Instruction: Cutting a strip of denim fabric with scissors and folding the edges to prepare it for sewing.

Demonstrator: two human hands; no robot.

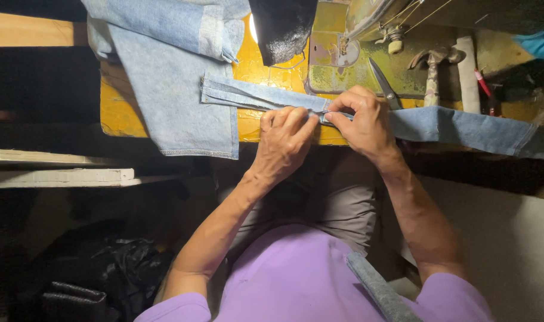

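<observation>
Denim strip [451, 128]: long, narrow, folded lengthwise, lying across the front edge of the yellow desk [120, 113]. It runs under both hands, its free end out beyond the left hand and its long remainder trailing past the right hand off the desk edge.

Left hand [284, 140]: fingers curled, tips pressed down on the strip, pinching the fold just beside the right hand. Forearm angles up from the lap.

Right hand [361, 122]: closed on the same fold, thumb and forefinger nipping it, knuckles raised. Fingertips of both hands nearly touching.

Scissors [382, 83]: just beyond the right hand, blades partly hidden by it. Hammer [432, 74] farther out on that side. Larger denim piece [176, 89] lies beyond the left hand, draped over the desk.
</observation>
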